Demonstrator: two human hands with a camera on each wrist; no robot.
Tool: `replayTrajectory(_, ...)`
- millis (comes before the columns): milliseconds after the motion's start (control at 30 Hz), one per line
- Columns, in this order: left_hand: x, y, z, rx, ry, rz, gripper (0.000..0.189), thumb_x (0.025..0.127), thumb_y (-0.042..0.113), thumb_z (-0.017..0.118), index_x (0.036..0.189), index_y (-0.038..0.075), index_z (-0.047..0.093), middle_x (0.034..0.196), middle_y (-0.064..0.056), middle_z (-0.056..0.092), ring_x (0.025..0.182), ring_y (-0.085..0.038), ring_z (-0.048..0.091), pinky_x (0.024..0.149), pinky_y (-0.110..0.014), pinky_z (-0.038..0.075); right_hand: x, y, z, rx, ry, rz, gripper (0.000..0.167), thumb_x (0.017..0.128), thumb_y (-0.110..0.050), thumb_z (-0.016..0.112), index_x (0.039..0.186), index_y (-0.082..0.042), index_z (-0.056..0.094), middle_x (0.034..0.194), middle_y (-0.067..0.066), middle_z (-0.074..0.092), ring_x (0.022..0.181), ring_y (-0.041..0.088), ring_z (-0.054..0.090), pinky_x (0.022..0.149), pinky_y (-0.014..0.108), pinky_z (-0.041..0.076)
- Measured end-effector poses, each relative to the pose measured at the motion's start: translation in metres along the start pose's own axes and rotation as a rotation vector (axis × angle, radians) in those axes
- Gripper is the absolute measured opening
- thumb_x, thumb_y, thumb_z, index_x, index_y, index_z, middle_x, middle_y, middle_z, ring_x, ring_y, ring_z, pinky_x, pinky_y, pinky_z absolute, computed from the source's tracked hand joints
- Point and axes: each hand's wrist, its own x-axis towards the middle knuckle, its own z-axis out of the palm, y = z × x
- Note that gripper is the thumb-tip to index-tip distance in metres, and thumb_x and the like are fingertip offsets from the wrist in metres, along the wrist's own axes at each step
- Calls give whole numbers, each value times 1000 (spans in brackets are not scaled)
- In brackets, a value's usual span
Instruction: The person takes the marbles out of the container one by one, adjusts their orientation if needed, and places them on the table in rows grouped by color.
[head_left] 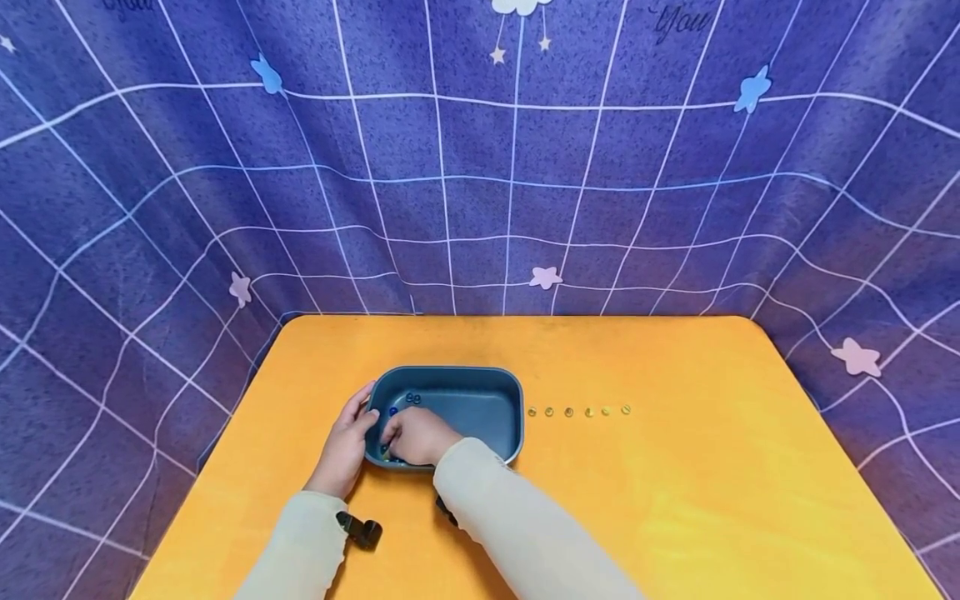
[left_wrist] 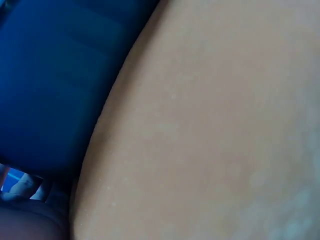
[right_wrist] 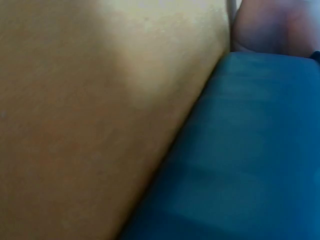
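A dark blue-grey rectangular box [head_left: 480, 417] stands on the table, its outer wall [left_wrist: 50, 90] filling much of the left wrist view. My left hand [head_left: 342, 447] grips its left end, with the thumb over the rim and the fingers along the outside. Reaching down inside, my right hand [head_left: 422, 436] has its fingers bent among small glass marbles at the near left corner. I cannot tell whether it pinches one. A deep blue marble [head_left: 393, 411] lies just beyond those fingers, and two dark marbles [head_left: 413, 399] sit side by side farther back.
Right of the box, several yellowish marbles [head_left: 569, 412] form a straight row on the orange table [head_left: 675, 483]. The first lies close to the box's right wall. A blue grid-patterned curtain [head_left: 480, 208] encloses the table's back and sides.
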Motion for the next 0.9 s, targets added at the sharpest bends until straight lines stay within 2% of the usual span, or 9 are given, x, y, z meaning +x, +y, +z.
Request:
replayTrajectory(133, 1, -3, -2, -7, 5, 4, 55, 112, 14, 41, 164, 21, 29, 167, -4, 26, 152, -21, 24, 124, -41, 19, 1, -4, 1, -18, -8, 2, 19, 95, -8, 68, 95, -20, 82, 92, -15, 73, 83, 2, 62, 82, 17, 51)
replayTrajectory(367, 0, -5, -3, -3, 12, 19, 56, 111, 13, 42, 164, 19, 28, 167, -7, 26, 152, -24, 25, 124, -44, 18, 3, -9, 5, 36, -14, 31, 8, 90, -15, 78, 87, -21, 82, 85, -15, 73, 77, 2, 61, 75, 18, 51)
replayTrajectory(667, 1, -5, -4, -5, 4, 12, 55, 111, 15, 42, 164, 23, 30, 167, -4, 26, 151, -20, 26, 123, -41, 21, 7, -6, 6, 26, -42, 13, 20, 93, -8, 70, 86, -21, 83, 81, -17, 72, 81, 2, 63, 74, 17, 50)
replayTrajectory(800, 2, -6, -4, -2, 6, 17, 54, 111, 14, 43, 163, 22, 31, 166, -5, 26, 151, -22, 25, 123, -42, 19, 8, -5, 6, 50, -32, 19, 14, 93, -13, 74, 86, -21, 83, 82, -18, 71, 81, 1, 63, 75, 17, 51)
replayTrajectory(900, 3, -5, -2, 1, 7, 12, 53, 111, 15, 42, 163, 22, 31, 167, -6, 26, 152, -23, 23, 124, -43, 19, 10, -3, 5, 107, -4, 32, 8, 92, -17, 78, 86, -20, 82, 82, -17, 71, 82, 2, 63, 77, 18, 51)
